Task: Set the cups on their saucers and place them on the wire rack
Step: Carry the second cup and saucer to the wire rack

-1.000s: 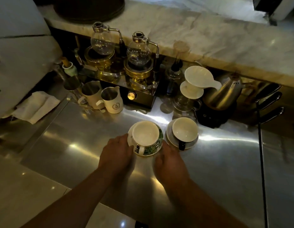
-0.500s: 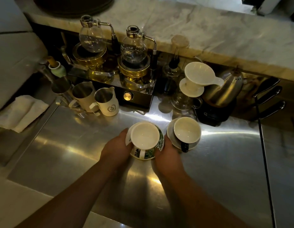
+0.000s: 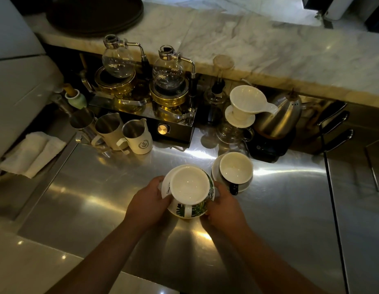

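A leaf-patterned cup (image 3: 189,185) sits on its matching saucer (image 3: 165,183), lifted off the steel counter. My left hand (image 3: 148,202) holds the saucer's left edge and my right hand (image 3: 223,205) holds its right edge. To the right, a white cup with a dark handle (image 3: 235,168) rests on a white saucer (image 3: 215,170) on the counter. A dark wire rack (image 3: 333,128) stands at the right, under the marble ledge.
Behind the cups stand two glass siphon brewers (image 3: 167,75) on a black base, several milk pitchers (image 3: 137,134), a white dripper (image 3: 243,102) and a steel kettle (image 3: 279,115). A folded cloth (image 3: 31,153) lies at left. A marble ledge (image 3: 269,49) overhangs the back.
Both hands closed on the leaf saucer and raised it with its cup off the counter, tilting slightly toward me. The white cup and saucer stayed put.
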